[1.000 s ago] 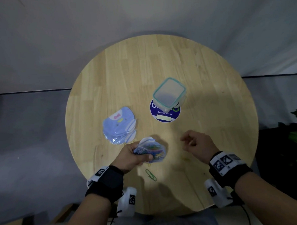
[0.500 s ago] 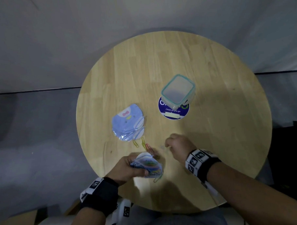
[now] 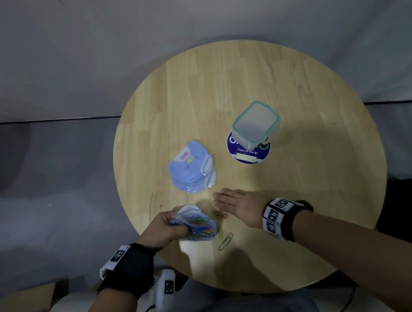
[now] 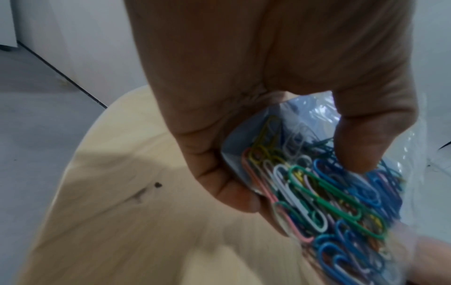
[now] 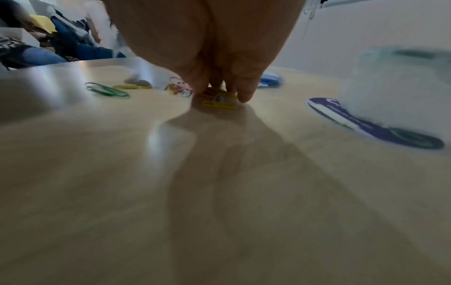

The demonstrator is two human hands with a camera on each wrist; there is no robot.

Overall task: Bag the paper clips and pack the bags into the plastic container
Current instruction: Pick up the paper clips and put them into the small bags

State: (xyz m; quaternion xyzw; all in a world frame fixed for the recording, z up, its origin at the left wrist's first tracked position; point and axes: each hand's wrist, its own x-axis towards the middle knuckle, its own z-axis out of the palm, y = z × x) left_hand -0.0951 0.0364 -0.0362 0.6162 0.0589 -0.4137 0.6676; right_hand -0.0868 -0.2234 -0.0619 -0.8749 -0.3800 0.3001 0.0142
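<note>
Starting on the left: our left hand (image 3: 164, 229) has its fingers and thumb curled around the small clear bag (image 3: 198, 223), held low at the near edge of the round wooden table (image 3: 244, 88). From the left wrist view the bag is already well stuffed with coloured clips (image 4: 324, 198), most of them lying roughly the same way, along the bag's length. We can't tell which way the bag's mouth faces.

Just beyond that hand sits the stack of empty blue bags (image 3: 191, 167).

Moving right, a green paper clip (image 3: 225, 241) and a yellow one (image 3: 220, 235) lie loose just beside the bag, the green one's long axis running on a diagonal from near-left to far-right. Our right hand (image 3: 238, 205) is flat, fingers straight and together, pointing left. The right wrist view shows the fingertips (image 5: 244, 94) pressing down on a little cluster of clips (image 5: 218, 100), with a yellow one lying crosswise in front.

So we reckon we're mid-bagging, herding the last stragglers. The next move probably calls for sliding or pinching that cluster up and feeding it into the bag; flat clips are fiddly to lift.

Farthest right and back, the plastic container (image 3: 256, 124) stands on a round blue sticker (image 3: 247, 151), nothing visibly packed in it.
</note>
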